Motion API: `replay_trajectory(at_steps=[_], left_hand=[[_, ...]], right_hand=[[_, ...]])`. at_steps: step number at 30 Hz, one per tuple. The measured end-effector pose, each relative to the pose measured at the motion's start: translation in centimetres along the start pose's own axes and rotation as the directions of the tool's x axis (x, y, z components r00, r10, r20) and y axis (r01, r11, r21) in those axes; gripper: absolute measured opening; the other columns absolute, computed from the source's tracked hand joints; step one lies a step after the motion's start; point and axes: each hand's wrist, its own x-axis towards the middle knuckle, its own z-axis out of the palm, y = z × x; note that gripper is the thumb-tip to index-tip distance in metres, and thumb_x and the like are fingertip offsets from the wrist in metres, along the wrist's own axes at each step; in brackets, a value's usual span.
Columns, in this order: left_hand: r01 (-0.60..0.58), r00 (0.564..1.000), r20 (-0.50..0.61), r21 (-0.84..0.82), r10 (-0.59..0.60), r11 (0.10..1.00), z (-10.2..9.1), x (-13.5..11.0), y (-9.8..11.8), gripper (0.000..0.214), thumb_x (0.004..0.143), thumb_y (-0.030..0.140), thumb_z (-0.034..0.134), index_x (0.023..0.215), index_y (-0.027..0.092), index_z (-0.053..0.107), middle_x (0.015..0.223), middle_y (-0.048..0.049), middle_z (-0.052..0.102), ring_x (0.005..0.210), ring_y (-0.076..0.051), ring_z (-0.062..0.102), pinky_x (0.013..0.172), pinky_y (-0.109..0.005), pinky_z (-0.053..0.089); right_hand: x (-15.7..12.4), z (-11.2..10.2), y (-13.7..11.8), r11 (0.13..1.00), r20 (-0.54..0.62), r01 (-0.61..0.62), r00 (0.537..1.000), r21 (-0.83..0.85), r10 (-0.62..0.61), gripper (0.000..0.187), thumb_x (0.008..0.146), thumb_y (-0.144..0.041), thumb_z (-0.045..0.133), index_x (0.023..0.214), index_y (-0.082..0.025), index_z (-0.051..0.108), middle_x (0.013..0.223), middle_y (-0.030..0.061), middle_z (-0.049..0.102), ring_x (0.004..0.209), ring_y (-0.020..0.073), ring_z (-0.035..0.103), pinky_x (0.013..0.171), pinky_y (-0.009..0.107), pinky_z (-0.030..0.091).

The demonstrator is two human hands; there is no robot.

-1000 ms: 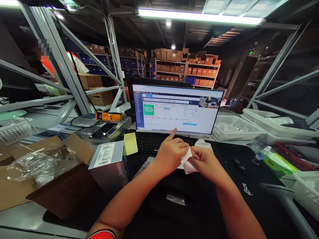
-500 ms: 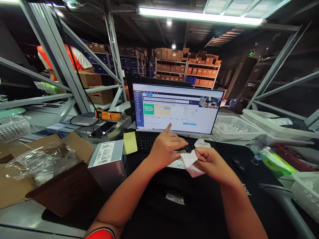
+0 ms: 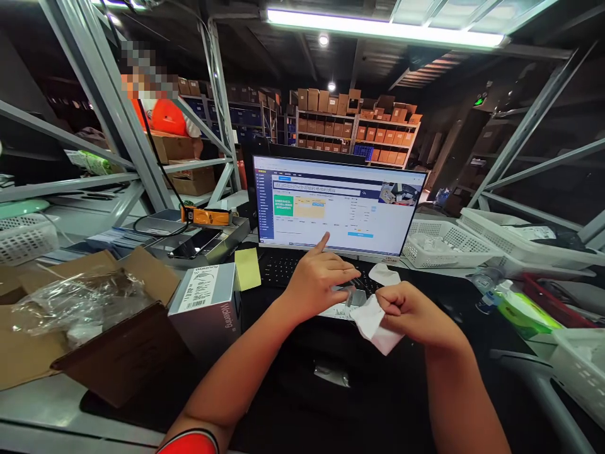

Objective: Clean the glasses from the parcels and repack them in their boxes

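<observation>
My left hand [image 3: 317, 284] is over the keyboard, its index finger stretched out and its thumb and other fingers closed round a small clear, glassy piece [image 3: 350, 294]. Its kind is too small to make out. My right hand [image 3: 406, 309] grips a crumpled white tissue [image 3: 373, 318] that hangs below the fingers, just right of the clear piece. Another white tissue [image 3: 384, 274] lies behind it. Under the hands is a white printed paper [image 3: 336, 311]. A small clear plastic bag [image 3: 331, 374] lies on the black mat [image 3: 302, 410].
A monitor [image 3: 340, 208] and keyboard [image 3: 278, 268] are ahead. On the left are a grey-white box [image 3: 205, 309], an opened carton [image 3: 111, 353] and an orange device [image 3: 207, 216]. White baskets [image 3: 447, 243] and a mouse [image 3: 452, 313] are on the right. A person [image 3: 165, 116] stands behind the frame.
My right hand has moved a little right and down with the tissue, uncovering more of the clear piece. My left hand has hardly moved. The person behind has straightened up.
</observation>
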Motion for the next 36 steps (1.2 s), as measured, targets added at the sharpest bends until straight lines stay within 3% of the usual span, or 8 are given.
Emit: replay_trajectory(at_steps=[5, 7, 11, 13, 20, 27, 33, 36], left_hand=[[-0.071, 0.997, -0.003, 0.121, 0.072, 0.99, 0.8, 0.0, 1.1, 0.019, 0.094, 0.013, 0.055, 0.095, 0.022, 0.072, 0.091, 0.0024, 0.079, 0.084, -0.013, 0.071, 0.129, -0.052, 0.018], [-0.066, 0.998, -0.015, 0.11, 0.068, 0.992, 0.6, 0.0, 1.0, 0.016, 0.093, 0.015, 0.059, 0.096, 0.023, 0.073, 0.092, 0.0034, 0.079, 0.086, -0.013, 0.072, 0.129, -0.052, 0.015], [0.003, 0.999, -0.05, 0.014, -0.002, 1.0, -0.4, 0.1, 0.1, 0.014, 0.084, 0.021, 0.073, 0.097, 0.024, 0.074, 0.093, 0.0034, 0.079, 0.083, -0.014, 0.072, 0.129, -0.055, 0.015], [0.056, 0.996, -0.068, -0.022, -0.057, 0.998, -0.7, 0.2, -0.4, 0.015, 0.081, 0.02, 0.075, 0.095, 0.024, 0.075, 0.091, 0.0023, 0.079, 0.08, -0.015, 0.072, 0.127, -0.058, 0.018], [0.024, 1.0, -0.005, -0.003, -0.024, 1.0, -0.2, 0.0, -0.1, 0.012, 0.084, 0.019, 0.072, 0.096, 0.023, 0.074, 0.089, 0.0023, 0.079, 0.079, -0.015, 0.071, 0.124, -0.056, 0.028], [-0.075, 0.997, 0.027, 0.103, 0.073, 0.992, 1.0, -0.1, 1.4, 0.018, 0.092, 0.012, 0.057, 0.094, 0.021, 0.072, 0.089, 0.0026, 0.078, 0.083, -0.013, 0.069, 0.126, -0.048, 0.026], [0.0, 1.0, -0.019, -0.039, -0.001, 0.999, 0.1, 0.0, 0.3, 0.019, 0.078, 0.015, 0.076, 0.096, 0.022, 0.075, 0.091, 0.0042, 0.079, 0.081, -0.014, 0.07, 0.126, -0.052, 0.025], [0.082, 0.995, -0.048, -0.163, -0.091, 0.983, -0.2, 0.1, -0.4, 0.019, 0.076, 0.016, 0.079, 0.093, 0.023, 0.076, 0.089, 0.0027, 0.079, 0.078, -0.014, 0.071, 0.123, -0.054, 0.029]], right_hand=[[1.0, 2.5, -0.8, 0.946, -0.291, 0.002, 0.951, -0.325, -0.101, 0.034, 0.076, -0.01, 0.053, 0.062, -0.021, 0.024, 0.057, -0.0067, 0.029, 0.057, 0.0098, 0.022, 0.052, 0.027, 0.016], [1.0, 2.3, -0.7, 0.945, -0.253, 0.034, 0.96, -0.325, -0.121, 0.034, 0.076, -0.01, 0.054, 0.062, -0.021, 0.024, 0.057, -0.0069, 0.029, 0.057, 0.0096, 0.022, 0.052, 0.027, 0.017], [0.2, 0.1, -0.1, 0.993, -0.009, 0.061, 0.998, -0.101, -0.063, 0.042, 0.078, -0.017, 0.06, 0.06, -0.022, 0.023, 0.056, -0.0076, 0.03, 0.056, 0.0082, 0.024, 0.052, 0.026, 0.019], [-0.2, -0.7, 0.1, 0.999, 0.046, 0.033, 0.998, -0.018, -0.032, 0.045, 0.078, -0.018, 0.061, 0.059, -0.022, 0.021, 0.055, -0.008, 0.028, 0.055, 0.0078, 0.022, 0.052, 0.026, 0.019], [0.0, 0.0, 0.0, 0.999, -0.009, 0.013, 1.0, 0.045, -0.012, 0.037, 0.074, -0.01, 0.055, 0.062, -0.022, 0.022, 0.059, -0.0075, 0.027, 0.056, 0.0081, 0.022, 0.05, 0.026, 0.017], [0.8, 1.7, -0.7, 0.977, -0.186, 0.031, 0.98, -0.211, -0.071, 0.035, 0.076, -0.008, 0.052, 0.063, -0.021, 0.022, 0.06, -0.0066, 0.026, 0.059, 0.0093, 0.022, 0.052, 0.028, 0.016], [-0.2, -0.5, 0.0, 0.993, 0.058, -0.01, 0.998, 0.118, 0.003, 0.039, 0.072, -0.012, 0.058, 0.06, -0.023, 0.022, 0.057, -0.0088, 0.022, 0.054, 0.0072, 0.017, 0.048, 0.026, 0.014], [-0.7, -1.5, 0.5, 0.977, 0.067, -0.012, 0.998, 0.213, -0.003, 0.044, 0.071, -0.013, 0.061, 0.058, -0.023, 0.021, 0.055, -0.0094, 0.021, 0.053, 0.0064, 0.015, 0.048, 0.026, 0.013]])
